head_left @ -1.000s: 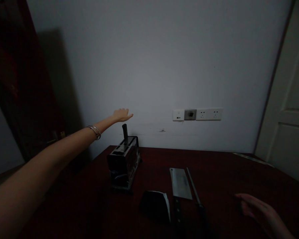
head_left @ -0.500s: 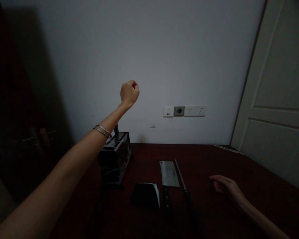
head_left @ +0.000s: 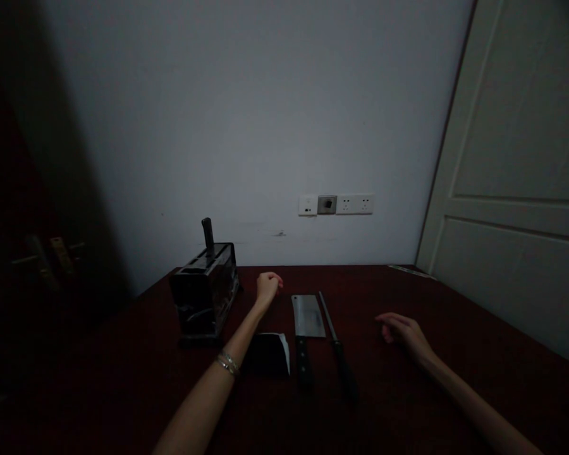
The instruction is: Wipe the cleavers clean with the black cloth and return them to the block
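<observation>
My left hand (head_left: pixel 268 289) is closed in a loose fist, with nothing showing in it, by the table's far side between the knife block and the cleaver. The black knife block (head_left: pixel 203 294) stands at left, one dark handle (head_left: pixel 208 234) sticking up from its top. Steel blade away from me, the cleaver (head_left: pixel 309 316) lies flat with its black handle toward me. Just right of it lies a sharpening steel (head_left: pixel 329 319). My right hand (head_left: pixel 405 335) rests farther right, fingers loosely bent and partly apart, holding nothing.
A black, flat-looking item with a white edge (head_left: pixel 270 354) lies left of the cleaver handle, partly behind my left forearm. The dark red table (head_left: pixel 384 404) meets a wall with sockets (head_left: pixel 355 204). A pale door (head_left: pixel 516 158) borders the right side.
My left hand has come down from in front of the wall to near the tabletop, still in a fist, uncovering the block's handle. The view has shifted slightly; my right hand keeps its pose.
</observation>
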`<state>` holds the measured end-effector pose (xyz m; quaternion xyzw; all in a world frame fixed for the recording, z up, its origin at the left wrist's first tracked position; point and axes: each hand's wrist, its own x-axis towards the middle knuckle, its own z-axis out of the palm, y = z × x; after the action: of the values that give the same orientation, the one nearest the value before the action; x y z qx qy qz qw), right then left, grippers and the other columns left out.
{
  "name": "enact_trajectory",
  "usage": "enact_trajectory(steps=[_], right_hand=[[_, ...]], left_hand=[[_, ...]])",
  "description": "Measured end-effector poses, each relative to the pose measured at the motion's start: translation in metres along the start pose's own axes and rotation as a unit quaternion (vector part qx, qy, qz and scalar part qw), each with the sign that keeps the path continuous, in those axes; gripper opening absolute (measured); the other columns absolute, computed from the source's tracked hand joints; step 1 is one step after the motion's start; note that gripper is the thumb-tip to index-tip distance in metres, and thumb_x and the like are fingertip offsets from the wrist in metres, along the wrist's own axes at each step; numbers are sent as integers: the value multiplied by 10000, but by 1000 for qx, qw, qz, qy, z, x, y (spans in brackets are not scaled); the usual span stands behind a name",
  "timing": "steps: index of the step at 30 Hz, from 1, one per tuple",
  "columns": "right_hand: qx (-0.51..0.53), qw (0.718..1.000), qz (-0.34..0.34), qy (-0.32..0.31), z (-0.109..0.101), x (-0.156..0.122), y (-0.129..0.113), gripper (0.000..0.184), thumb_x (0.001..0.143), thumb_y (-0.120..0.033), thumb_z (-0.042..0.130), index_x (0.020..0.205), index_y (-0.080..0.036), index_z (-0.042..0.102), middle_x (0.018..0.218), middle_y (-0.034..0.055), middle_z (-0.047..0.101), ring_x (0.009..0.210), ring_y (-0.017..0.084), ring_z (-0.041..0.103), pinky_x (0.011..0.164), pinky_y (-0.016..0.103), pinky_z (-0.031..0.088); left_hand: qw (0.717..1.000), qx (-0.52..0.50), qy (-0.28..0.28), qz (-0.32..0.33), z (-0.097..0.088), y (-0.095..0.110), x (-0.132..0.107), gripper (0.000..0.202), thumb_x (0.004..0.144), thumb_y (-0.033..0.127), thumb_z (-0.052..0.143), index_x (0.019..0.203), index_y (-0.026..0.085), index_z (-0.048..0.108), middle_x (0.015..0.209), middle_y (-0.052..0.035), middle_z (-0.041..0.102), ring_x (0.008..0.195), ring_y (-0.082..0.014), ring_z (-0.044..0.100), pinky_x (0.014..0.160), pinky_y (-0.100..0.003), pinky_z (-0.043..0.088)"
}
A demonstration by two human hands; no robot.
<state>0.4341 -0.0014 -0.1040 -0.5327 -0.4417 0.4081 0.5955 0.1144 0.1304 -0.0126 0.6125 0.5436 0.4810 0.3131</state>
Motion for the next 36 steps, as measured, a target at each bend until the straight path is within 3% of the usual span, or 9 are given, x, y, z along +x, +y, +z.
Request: enact_trajectory(steps=[4,9,16,28,32,36], right_hand=[[-10,1000,-5,-5,2,-2,-3,340,612,-412,605,757,-105,620,514,24,565,455,133,509,441,247,386],[-18,1000,6,-1,4,-3,-5,329,610,-405,601,745,-105,606,490,12,556,437,122,497,439,239,381],[-34,999,-12,-22,5,-4,-4,333,634,-424,585,743,-109,599,482,8,557,416,111,484,427,228,367],[-74,997,-19,27,10,-8,-14,337,617,-423,523,743,-116,584,519,33,574,468,144,542,455,255,430],[-151,985,-52,59,27,-11,-32,348,686,-433,438,764,-117,563,534,28,559,467,134,536,442,235,418],[-242,966,-74,55,68,-15,-56,324,747,-393,394,736,-124,574,555,45,585,487,129,553,458,212,409]], left_hand=[[997,13,-31,-63,2,-50,-2,211,597,41,383,525,117,567,441,1,535,317,-66,400,359,-178,294],[995,5,-49,-87,1,-76,-2,206,595,48,368,552,119,557,454,4,527,339,-67,412,351,-172,289],[996,-10,-53,-70,0,-85,-2,197,605,69,364,573,126,550,477,7,526,362,-67,422,370,-175,313],[996,-26,-68,-58,-4,-88,-4,195,589,62,356,567,125,540,477,7,523,357,-63,418,354,-167,302],[996,-28,-68,-57,-4,-88,-4,193,592,61,357,569,127,537,475,10,520,360,-59,418,360,-162,309],[996,-30,-71,-55,-3,-90,-3,194,598,65,357,568,129,537,477,9,519,361,-64,423,360,-168,313]])
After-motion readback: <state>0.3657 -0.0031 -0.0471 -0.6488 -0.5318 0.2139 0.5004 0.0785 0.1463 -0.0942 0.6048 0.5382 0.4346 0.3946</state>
